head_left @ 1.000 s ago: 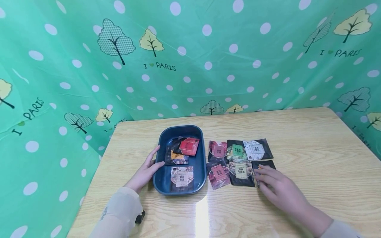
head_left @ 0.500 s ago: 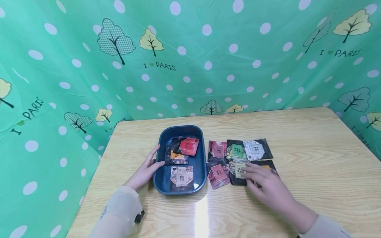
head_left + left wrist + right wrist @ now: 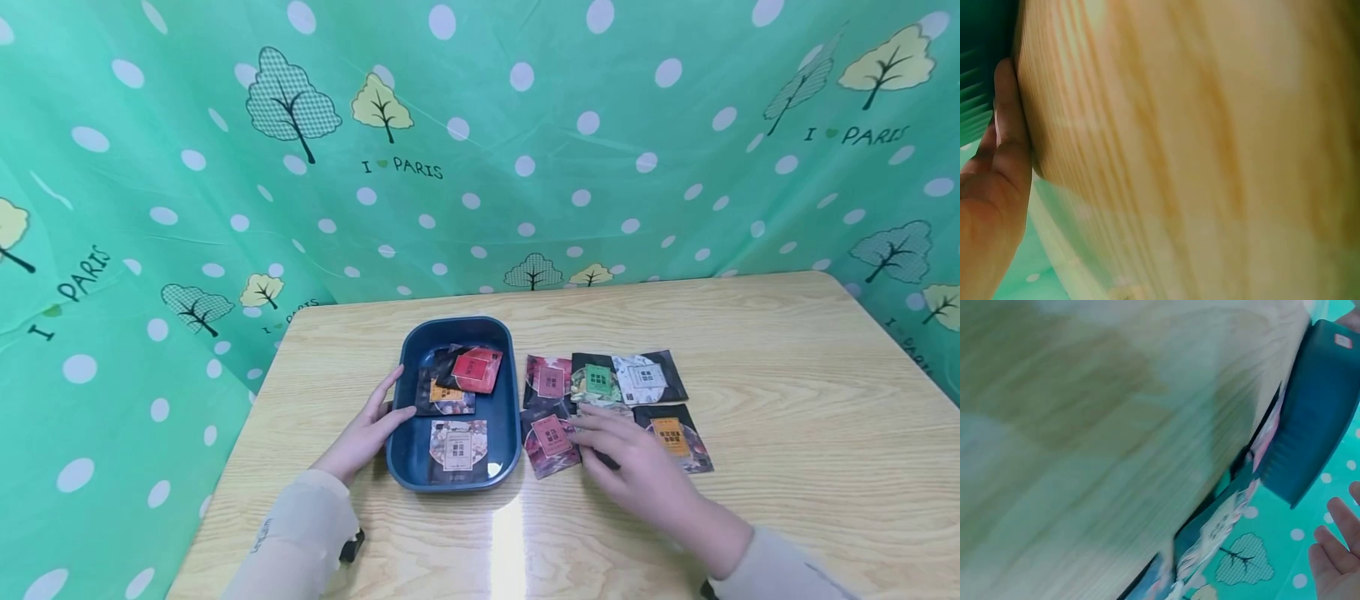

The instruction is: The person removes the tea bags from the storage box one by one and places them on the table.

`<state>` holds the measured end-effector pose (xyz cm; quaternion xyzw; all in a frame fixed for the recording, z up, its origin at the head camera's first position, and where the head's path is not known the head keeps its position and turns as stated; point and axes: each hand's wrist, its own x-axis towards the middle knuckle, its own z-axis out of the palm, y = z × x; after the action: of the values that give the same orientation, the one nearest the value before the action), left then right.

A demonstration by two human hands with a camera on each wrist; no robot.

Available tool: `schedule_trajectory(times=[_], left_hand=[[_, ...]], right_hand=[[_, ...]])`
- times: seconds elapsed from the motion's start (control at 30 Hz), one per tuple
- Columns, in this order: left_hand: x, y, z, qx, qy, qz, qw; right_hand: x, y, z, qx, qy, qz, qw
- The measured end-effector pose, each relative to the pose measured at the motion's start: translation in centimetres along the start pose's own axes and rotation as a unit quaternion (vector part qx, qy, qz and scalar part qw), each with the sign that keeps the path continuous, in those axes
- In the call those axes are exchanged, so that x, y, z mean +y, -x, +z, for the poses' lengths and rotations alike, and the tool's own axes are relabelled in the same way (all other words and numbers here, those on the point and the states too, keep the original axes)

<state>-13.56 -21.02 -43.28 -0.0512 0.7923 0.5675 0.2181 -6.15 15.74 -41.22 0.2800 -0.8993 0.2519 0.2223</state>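
My left hand (image 3: 367,432) rests at the left side of a blue tray (image 3: 398,462), thumb over the rim; its fingers lie straight against the outer wall in the left wrist view. Inside lie a red-labelled tea sachet (image 3: 480,368), partly over an orange-labelled one (image 3: 450,405), and a pale-labelled one (image 3: 458,450) at the front. My right hand (image 3: 637,471) hovers over the tea sachets on the table, fingers extended and holding nothing. It mostly hides a cream-labelled sachet, its fingertips at the edge of the front pink-labelled sachet (image 3: 551,437).
A pink-labelled sachet (image 3: 551,380), a green-labelled one (image 3: 597,380) and a white-patterned one (image 3: 649,377) form the back row. An orange-labelled sachet (image 3: 673,439) lies front right. The wooden table (image 3: 795,375) meets a green polka-dot curtain (image 3: 480,150) behind.
My right hand has moved left, from the orange-labelled sachet across the cream-labelled one towards the front pink-labelled one, uncovering the orange-labelled sachet. My left hand and the tray have stayed put.
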Motion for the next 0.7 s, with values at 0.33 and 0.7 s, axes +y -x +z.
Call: schedule_trajectory(times=[0.33,0.7], left_hand=[[0.1,0.0,0.0,-0.005,0.004,-0.003,1.0],[0.1,0.0,-0.1,-0.008,0.005,-0.002,1.0]], right_hand=[[-1.8,-2.0,1.1,-0.017,-0.038,-0.005,0.999],[-4.5,-4.5,2.8,-0.08,-0.074,0.027,0.994]])
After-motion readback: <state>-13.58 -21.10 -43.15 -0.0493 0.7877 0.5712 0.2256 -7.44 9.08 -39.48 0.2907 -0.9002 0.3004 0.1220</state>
